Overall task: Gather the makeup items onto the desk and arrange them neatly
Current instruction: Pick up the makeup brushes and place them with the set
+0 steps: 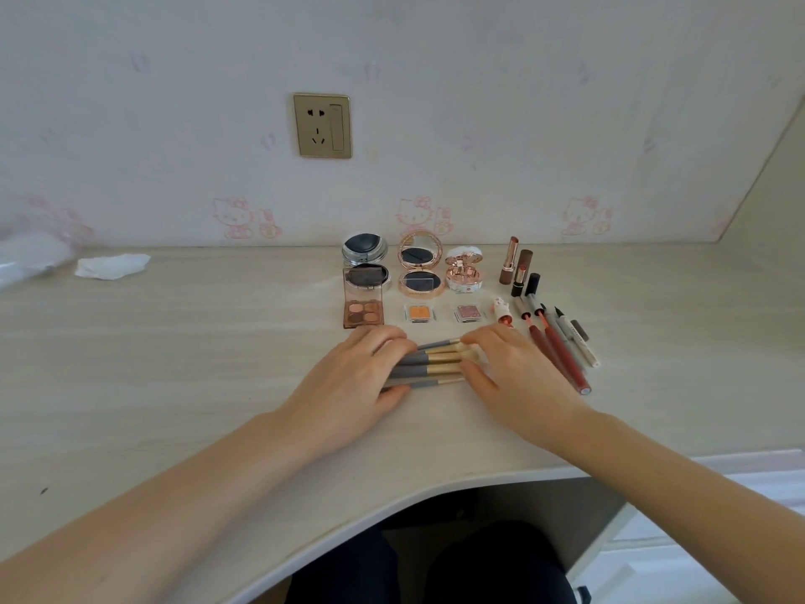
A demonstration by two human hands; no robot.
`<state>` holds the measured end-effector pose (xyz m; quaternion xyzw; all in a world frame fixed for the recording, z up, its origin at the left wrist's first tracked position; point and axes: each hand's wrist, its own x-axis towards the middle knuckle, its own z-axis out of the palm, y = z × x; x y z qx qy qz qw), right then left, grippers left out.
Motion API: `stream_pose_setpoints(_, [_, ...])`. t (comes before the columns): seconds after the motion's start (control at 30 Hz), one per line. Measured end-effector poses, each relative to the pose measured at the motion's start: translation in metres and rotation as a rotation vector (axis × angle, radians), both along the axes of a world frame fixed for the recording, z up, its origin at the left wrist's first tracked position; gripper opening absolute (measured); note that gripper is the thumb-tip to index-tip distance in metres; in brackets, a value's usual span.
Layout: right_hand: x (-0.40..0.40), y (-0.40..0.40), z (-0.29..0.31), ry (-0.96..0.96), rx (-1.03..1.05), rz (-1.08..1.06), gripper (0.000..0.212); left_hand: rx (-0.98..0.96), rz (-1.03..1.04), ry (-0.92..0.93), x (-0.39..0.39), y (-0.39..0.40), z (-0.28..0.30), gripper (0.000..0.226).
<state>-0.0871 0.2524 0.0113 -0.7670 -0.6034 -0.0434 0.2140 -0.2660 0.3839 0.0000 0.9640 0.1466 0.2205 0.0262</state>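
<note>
At far left we see a blurred clear plastic thing, cut off by the edge, too smeared to identify. Beside it a crumpled white tissue lies on the desk. A socket sits on the wall above.

Left hand lies flat over the handle ends of the brushes, fingers straight, pressing, not curled round anything; handle tips are hidden under it. We count about five brushes, grey handles, gold ferrules, lying side by side near the desk's front middle. Right hand covers the bristle ends, fingers loosely extended and touching the ferrules; bristles mostly hidden, so we cannot tell their shape.

Behind the hands, a row: open four-pan palette, small orange pan, small pink pan. Behind those, three open compacts against the wall, mirrors dark, contents hard to read.

Right of them, uncapped lipsticks stand upright, a small white-and-red tube lies beside them, and pens lie angled, touching each other, just beside the right hand. Labels too small to read.
</note>
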Motion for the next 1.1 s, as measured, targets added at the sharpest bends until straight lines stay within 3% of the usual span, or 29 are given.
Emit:
stream_pose_setpoints(0.2, [-0.003,0.008,-0.011,0.08,-0.217,-0.008,0.068,-0.192,0.024,0.032,0.002,0.008,-0.012,0.042])
stream_pose_setpoints(0.97, [-0.001,0.005,-0.013,-0.082,-0.167,0.025,0.057,-0.094,0.166,0.006,0.0,0.007,-0.013,0.041])
stream_pose_setpoints(1.1, [0.002,0.003,-0.009,-0.187,-0.145,0.023,0.056,-0.087,0.179,0.022,0.0,0.0,-0.007,0.041])
